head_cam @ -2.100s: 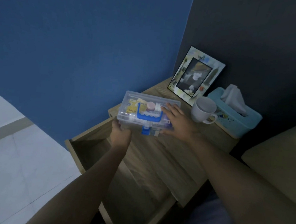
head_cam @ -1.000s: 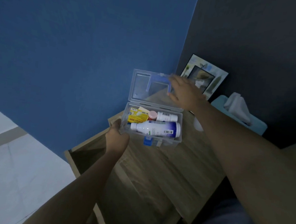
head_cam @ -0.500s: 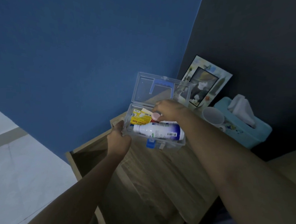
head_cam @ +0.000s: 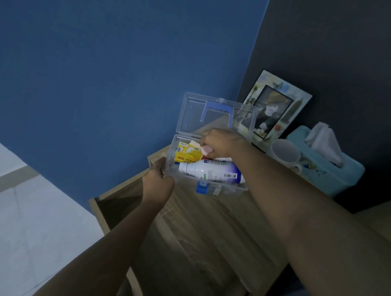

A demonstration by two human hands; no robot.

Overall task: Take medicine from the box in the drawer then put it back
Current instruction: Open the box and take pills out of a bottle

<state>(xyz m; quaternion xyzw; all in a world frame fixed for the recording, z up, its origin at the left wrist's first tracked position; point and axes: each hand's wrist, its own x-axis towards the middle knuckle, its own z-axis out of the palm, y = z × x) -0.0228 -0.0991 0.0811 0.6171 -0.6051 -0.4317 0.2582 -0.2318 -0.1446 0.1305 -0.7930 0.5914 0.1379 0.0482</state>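
Pale floor lies open at far left, a blue wall behind it; the empty drawer stands pulled out below my arms, its front edge nearest the floor. My left hand is clenched on the left end of the box, a clear plastic case with a blue latch at its front, which sits on the near left corner of the nightstand just above the drawer. Its lid stands upright, a blue handle showing through it. Inside I count one yellow packet and one white bottle lying on its side with a barcode label. My right hand reaches into the box, fingertips pinching a small pink cap; what lies under it is hidden. Bare wood runs free in front of the box. Further right, against the dark wall: one photo frame leaning, one white mug, one teal tissue box, close together at the back edge
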